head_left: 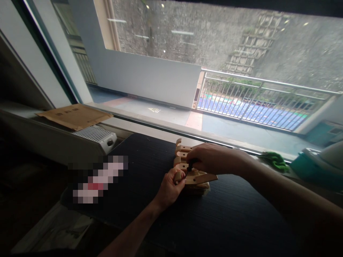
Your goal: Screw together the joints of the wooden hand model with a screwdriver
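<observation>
My left hand (170,187) is closed around the rounded end of a light wooden piece with drilled holes (199,178). That piece lies at the near end of a row of similar wooden pieces (184,147) with curled ends and dark holes. My right hand (207,157) grips a dark-handled screwdriver (190,166) from above. Its thin shaft slants down toward the held piece, close to my left fingers. The tip is too small and dark to make out. Something wrapped or layered (205,189) shows under the wooden piece.
The black table (142,160) stands against a window sill. A pixelated pale and red patch (100,182) covers its left side. Left of the table, a brown envelope (77,115) rests above a white vented unit (96,135). At the right are a green cloth (276,161) and a teal container (311,164).
</observation>
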A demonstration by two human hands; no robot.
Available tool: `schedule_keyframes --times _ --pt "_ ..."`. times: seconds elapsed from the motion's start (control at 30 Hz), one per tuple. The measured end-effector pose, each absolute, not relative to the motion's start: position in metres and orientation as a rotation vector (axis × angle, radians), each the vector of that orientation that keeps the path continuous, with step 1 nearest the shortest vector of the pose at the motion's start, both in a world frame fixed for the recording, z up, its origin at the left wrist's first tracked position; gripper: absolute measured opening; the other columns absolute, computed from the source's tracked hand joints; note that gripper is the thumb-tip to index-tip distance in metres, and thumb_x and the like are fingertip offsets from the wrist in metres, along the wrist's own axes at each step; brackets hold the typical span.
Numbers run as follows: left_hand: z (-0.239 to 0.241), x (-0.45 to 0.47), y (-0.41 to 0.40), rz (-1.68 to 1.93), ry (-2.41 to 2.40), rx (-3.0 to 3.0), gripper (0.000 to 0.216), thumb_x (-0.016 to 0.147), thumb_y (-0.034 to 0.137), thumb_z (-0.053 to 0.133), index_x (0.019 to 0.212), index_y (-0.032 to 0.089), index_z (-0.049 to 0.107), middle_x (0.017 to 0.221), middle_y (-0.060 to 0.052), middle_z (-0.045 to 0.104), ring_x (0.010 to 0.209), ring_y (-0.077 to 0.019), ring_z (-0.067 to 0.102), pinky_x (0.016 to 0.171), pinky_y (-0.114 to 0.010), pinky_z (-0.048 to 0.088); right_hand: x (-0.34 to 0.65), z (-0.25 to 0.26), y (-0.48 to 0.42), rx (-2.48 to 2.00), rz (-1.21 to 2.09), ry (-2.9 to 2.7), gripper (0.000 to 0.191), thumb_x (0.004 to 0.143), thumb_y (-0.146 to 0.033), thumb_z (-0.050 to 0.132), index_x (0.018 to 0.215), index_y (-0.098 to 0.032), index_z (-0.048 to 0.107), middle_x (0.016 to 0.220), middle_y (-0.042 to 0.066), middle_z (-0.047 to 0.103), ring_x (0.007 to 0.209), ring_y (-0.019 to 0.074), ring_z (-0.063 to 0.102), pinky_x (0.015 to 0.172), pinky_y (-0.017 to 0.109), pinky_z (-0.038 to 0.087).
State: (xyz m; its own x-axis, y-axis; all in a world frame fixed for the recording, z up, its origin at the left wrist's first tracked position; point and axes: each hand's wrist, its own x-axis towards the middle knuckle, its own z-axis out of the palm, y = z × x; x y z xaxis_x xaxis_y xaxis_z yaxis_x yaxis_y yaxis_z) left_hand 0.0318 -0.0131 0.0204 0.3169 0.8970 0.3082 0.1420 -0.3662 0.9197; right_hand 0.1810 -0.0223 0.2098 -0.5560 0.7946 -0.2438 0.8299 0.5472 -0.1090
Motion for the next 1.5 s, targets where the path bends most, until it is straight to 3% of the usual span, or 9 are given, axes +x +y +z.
schedule_keyframes --times 0.3,0.53,0.87,1.1,1.5 --pt "0.021 0.031 -0.014 1.120 0.926 1.751 0.005 0.074 0.014 0.058 0.074 0.018 0.055 0.074 0.002 0.058 0.068 -0.0119 0.053 0.067 -0.022 0.044 0.176 0.201 -0.019 1.436 -0.237 2.606 0.024 0.089 -0.025 0.043 0.083 -0.013 0.063 0.080 0.007 0.064 0.066 0.0119 0.052 0.060 0.024 0.034" --pt "0.022 0.032 -0.014 1.125 0.936 1.747 0.006 0.073 0.014 0.058 0.075 0.018 0.055 0.077 0.001 0.059 0.069 -0.0123 0.054 0.068 -0.023 0.044 0.181 0.213 -0.022 1.386 -0.261 2.619 0.018 0.084 -0.022 0.050 0.087 -0.020 0.067 0.077 0.001 0.064 0.062 0.0102 0.051 0.055 0.023 0.031" --pt "0.021 0.032 -0.015 1.129 0.928 1.756 0.007 0.073 0.013 0.057 0.074 0.018 0.053 0.077 0.001 0.059 0.069 -0.0126 0.054 0.068 -0.023 0.043 0.186 0.199 -0.021 1.428 -0.317 2.656 0.023 0.087 -0.019 0.044 0.091 -0.016 0.066 0.088 0.006 0.067 0.079 0.0142 0.058 0.071 0.024 0.038" --pt "0.017 0.032 -0.013 1.135 0.903 1.764 0.009 0.074 0.012 0.056 0.072 0.019 0.050 0.073 0.002 0.054 0.066 -0.0114 0.050 0.066 -0.022 0.042 0.186 0.206 -0.025 1.385 -0.312 2.647 0.019 0.080 -0.018 0.052 0.092 -0.020 0.067 0.087 0.003 0.066 0.074 0.0140 0.057 0.063 0.024 0.036" --pt "0.014 0.033 -0.012 1.121 0.913 1.765 0.006 0.076 0.013 0.055 0.078 0.018 0.052 0.076 0.001 0.055 0.068 -0.0123 0.051 0.066 -0.022 0.042 0.189 0.199 -0.025 1.390 -0.320 2.669 0.020 0.085 -0.025 0.050 0.095 -0.019 0.065 0.085 0.003 0.066 0.066 0.0114 0.054 0.058 0.023 0.034"
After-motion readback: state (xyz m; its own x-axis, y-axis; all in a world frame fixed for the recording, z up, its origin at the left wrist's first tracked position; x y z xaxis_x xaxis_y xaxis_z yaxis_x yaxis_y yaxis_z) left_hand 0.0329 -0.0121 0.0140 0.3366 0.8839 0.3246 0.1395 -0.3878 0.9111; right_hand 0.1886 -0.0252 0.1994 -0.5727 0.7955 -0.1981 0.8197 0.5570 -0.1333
